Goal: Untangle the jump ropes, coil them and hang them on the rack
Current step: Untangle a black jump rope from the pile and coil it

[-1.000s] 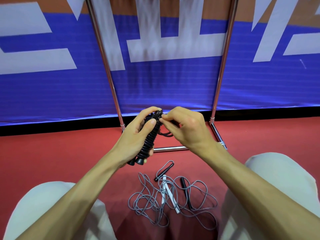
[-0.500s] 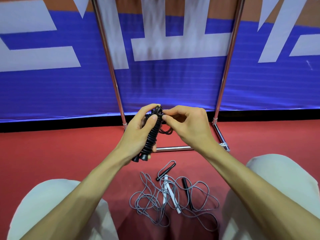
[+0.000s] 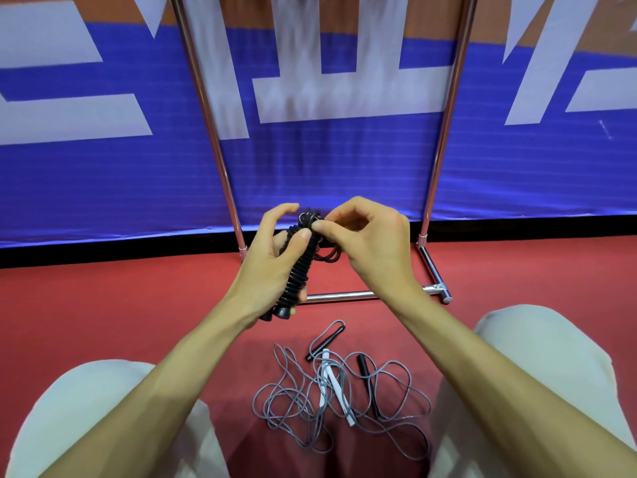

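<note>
The left hand (image 3: 272,267) is clasping the black coiled jump rope (image 3: 299,272), its long axis tilting up toward the rack (image 3: 344,297), while the right hand (image 3: 374,243) is pinching the cord at its top end, above the tangled ropes (image 3: 331,398) on the floor (image 3: 131,305).

I saw coiled rope (image 3: 298,273) held over floor (image 3: 103,305), before rack (image 3: 344,297); tangled ropes (image 3: 336,388) lay on floor between knees (image 3: 537,357); banner (image 3: 344,167) stood behind rack.
</note>
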A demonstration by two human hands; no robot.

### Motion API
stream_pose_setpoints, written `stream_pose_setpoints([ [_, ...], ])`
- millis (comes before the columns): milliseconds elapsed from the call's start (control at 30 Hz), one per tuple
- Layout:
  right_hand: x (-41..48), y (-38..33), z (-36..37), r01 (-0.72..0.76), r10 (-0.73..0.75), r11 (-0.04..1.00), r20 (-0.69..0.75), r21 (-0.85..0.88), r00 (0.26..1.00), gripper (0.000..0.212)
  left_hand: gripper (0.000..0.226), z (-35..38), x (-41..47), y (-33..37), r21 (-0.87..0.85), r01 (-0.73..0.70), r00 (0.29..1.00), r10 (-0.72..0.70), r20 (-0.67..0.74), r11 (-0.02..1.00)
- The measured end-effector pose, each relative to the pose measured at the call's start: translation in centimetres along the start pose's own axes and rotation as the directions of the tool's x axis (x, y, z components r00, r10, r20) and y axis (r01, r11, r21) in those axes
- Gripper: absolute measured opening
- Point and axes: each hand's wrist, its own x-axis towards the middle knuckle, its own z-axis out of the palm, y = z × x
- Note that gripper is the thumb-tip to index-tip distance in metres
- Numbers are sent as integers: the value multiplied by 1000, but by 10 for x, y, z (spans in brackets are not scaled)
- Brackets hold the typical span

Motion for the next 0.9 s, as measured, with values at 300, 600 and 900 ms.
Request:
stream_pose_setpoints([
  [300, -7, 8, -5, 45, -41, 998, 77, -54, 996, 16, 32, -8, 5, -7, 124, 65, 996, -71, 50, 990],
  [600, -3, 3, -6, -4, 30, 995, 266, -99, 963, 22, 50, -17, 8, -10, 506, -59, 998, 35, 58, 860],
  [900, 8, 14, -4, -31, 109, 960, 271, -278, 956, 12, 15, -11, 10, -21, 602, -83, 956, -107, 274, 794],
])
